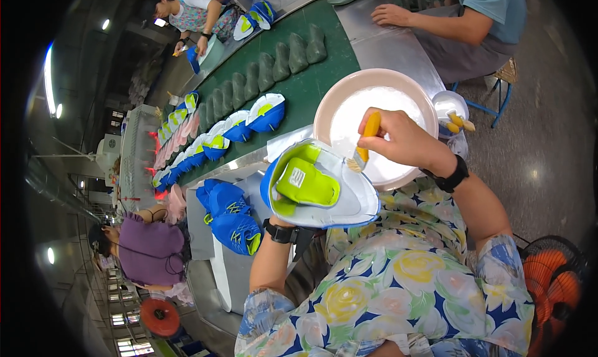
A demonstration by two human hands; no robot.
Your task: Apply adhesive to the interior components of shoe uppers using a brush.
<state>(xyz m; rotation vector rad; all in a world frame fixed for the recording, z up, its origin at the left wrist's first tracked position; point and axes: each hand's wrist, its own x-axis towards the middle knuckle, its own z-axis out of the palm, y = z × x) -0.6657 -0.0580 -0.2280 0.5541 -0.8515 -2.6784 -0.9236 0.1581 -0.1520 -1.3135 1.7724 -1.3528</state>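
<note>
My left hand [278, 220] holds a shoe [319, 187] upside down from below; its sole is white and lime green with a blue edge. The hand itself is mostly hidden under the shoe. My right hand [402, 139] grips a small brush with a yellow handle [367, 137], and its bristles touch the white part of the sole at the shoe's right edge. Just behind the shoe stands a wide pink basin [374, 83] with white liquid in it.
A green conveyor belt [293, 92] carries a row of blue and white shoes [240, 125] and grey shoe lasts [274, 61]. Blue shoe uppers [230, 217] lie at my left. Other people sit across the belt and at left. A small bowl [450, 105] holds brushes. An orange fan [551, 273] stands at lower right.
</note>
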